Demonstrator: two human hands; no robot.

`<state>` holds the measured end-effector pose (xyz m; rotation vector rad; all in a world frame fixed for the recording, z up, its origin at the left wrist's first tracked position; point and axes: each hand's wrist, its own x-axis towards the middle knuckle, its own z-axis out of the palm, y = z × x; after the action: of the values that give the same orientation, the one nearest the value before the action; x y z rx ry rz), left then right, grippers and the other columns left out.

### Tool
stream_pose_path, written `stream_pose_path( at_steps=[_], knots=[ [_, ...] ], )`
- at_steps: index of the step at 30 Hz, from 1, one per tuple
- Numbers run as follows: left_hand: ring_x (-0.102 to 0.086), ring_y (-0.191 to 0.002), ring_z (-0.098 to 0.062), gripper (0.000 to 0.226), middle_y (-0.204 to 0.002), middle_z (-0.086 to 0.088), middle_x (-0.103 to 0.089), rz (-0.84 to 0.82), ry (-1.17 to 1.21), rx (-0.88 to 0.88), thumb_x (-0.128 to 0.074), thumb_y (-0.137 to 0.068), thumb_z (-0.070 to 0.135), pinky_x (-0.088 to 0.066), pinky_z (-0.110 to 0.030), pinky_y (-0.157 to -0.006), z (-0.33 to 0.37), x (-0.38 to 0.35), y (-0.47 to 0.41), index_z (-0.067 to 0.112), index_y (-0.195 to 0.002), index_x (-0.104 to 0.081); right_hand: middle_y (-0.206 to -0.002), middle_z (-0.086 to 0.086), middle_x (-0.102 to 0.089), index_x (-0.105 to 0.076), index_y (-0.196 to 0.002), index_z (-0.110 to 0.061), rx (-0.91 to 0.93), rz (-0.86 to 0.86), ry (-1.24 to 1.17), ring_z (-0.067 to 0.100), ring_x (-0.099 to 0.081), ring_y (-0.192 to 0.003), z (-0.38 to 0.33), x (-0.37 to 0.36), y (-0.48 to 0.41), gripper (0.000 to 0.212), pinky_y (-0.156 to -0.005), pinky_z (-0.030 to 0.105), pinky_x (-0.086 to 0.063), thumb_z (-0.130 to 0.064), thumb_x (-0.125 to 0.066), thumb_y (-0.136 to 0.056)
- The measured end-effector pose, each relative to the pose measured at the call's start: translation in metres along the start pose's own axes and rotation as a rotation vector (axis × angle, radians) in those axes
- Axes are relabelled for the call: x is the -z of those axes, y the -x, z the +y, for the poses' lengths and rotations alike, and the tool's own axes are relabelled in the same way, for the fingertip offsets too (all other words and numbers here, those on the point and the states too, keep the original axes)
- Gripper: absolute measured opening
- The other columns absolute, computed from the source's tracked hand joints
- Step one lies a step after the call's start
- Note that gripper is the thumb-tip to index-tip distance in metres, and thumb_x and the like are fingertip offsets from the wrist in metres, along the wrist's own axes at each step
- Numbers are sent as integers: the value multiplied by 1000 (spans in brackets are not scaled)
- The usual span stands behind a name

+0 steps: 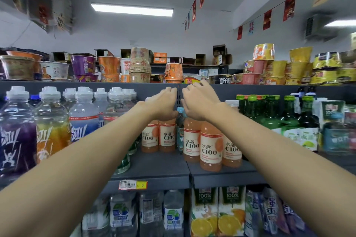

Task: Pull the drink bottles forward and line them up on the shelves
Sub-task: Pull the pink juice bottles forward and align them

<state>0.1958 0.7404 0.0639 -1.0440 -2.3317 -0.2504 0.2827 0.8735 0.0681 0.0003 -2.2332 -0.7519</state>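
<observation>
Both hands reach over the orange C100 drink bottles on the middle shelf (154,167), presumably to draw rear bottles toward its front edge. The left hand (161,104) covers the caps of the two set-back bottles (159,136); the right hand (200,102) covers three bottles (210,146) nearer the front edge. Whether the fingers (169,90) are grasping anything cannot be told. Instant-noodle bowls (138,65) fill the shelf above; a lit shop ceiling with bunting (267,19) lies overhead.

Below the left hand (162,103) and right hand (198,102), pale orange C100 bottles (211,146) wear white-and-orange labels. Right of them, green glass bottles (270,113); left, purple and orange sports drinks (52,121) with white caps.
</observation>
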Motion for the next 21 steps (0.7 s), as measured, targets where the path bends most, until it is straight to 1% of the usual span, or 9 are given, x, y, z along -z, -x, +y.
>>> stream_pose_path(
  at_steps=[2, 3, 6, 8, 11, 13, 16, 18, 21],
  knots=[
    [-48, -127, -27, 57, -139, -11, -46, 121, 133, -28, -58, -96, 34, -47, -39, -94, 16, -5, 7, 9, -143, -37, -126, 8, -65, -62, -122, -13, -46, 105, -47, 26, -57, -117, 9, 0, 15, 41, -102, 43, -36, -37, -34, -103],
    [-48, -127, -25, 54, -138, -10, -47, 193, 195, -57, -51, -100, 37, -46, -40, -97, 25, -8, 11, 10, -144, -38, -125, 7, -65, -63, -122, -14, -83, 160, -89, 25, -56, -117, 15, -1, 23, 42, -101, 42, -36, -36, -32, -103],
    [-46, -127, -20, 56, -139, -5, -47, 287, 237, -172, -42, -101, 52, -44, -40, -102, 54, -17, 24, 19, -147, -38, -122, 4, -64, -65, -122, -16, -316, 255, -277, 23, -54, -115, 40, -7, 51, 39, -98, 41, -37, -31, -35, -102],
    [-46, -125, -18, 63, -137, -3, -46, 274, 206, -226, -42, -97, 62, -44, -36, -99, 71, -24, 29, 25, -149, -35, -124, 5, -62, -64, -125, -19, -447, 183, -337, 24, -52, -117, 56, -13, 66, 36, -96, 41, -38, -28, -41, -99],
    [-51, -116, -16, 73, -135, -1, -44, 272, 192, -188, -50, -90, 68, -45, -32, -90, 86, -33, 30, 27, -149, -36, -130, 7, -58, -61, -131, -22, -434, -22, -409, 26, -44, -124, 69, -23, 81, 37, -95, 40, -43, -27, -42, -100],
    [-54, -111, -17, 73, -133, -1, -44, 296, 206, -152, -56, -87, 67, -49, -33, -88, 91, -33, 28, 27, -145, -40, -131, 10, -52, -60, -132, -19, -404, -21, -475, 27, -42, -126, 73, -27, 85, 36, -93, 39, -46, -28, -45, -100],
    [-58, -106, -19, 70, -129, -2, -52, 287, 230, -100, -63, -83, 66, -51, -37, -87, 96, -29, 25, 24, -137, -45, -125, 13, -54, -56, -132, -17, -431, -38, -551, 30, -52, -116, 79, -32, 85, 37, -85, 38, -47, -28, -53, -97],
    [-60, -101, -21, 67, -120, -2, -60, 266, 242, -47, -66, -82, 63, -52, -40, -84, 102, -26, 23, 21, -130, -45, -118, 12, -60, -53, -131, -20, -440, -89, -614, 30, -57, -108, 81, -36, 85, 39, -77, 36, -45, -33, -60, -95],
    [-63, -85, -24, 52, -95, -2, -63, 269, 290, 7, -71, -87, 48, -51, -38, -71, 110, -23, 21, 18, -119, -43, -116, 11, -64, -53, -130, -21, -462, -90, -734, 29, -58, -108, 82, -38, 85, 40, -78, 36, -44, -33, -66, -95]
  ],
)
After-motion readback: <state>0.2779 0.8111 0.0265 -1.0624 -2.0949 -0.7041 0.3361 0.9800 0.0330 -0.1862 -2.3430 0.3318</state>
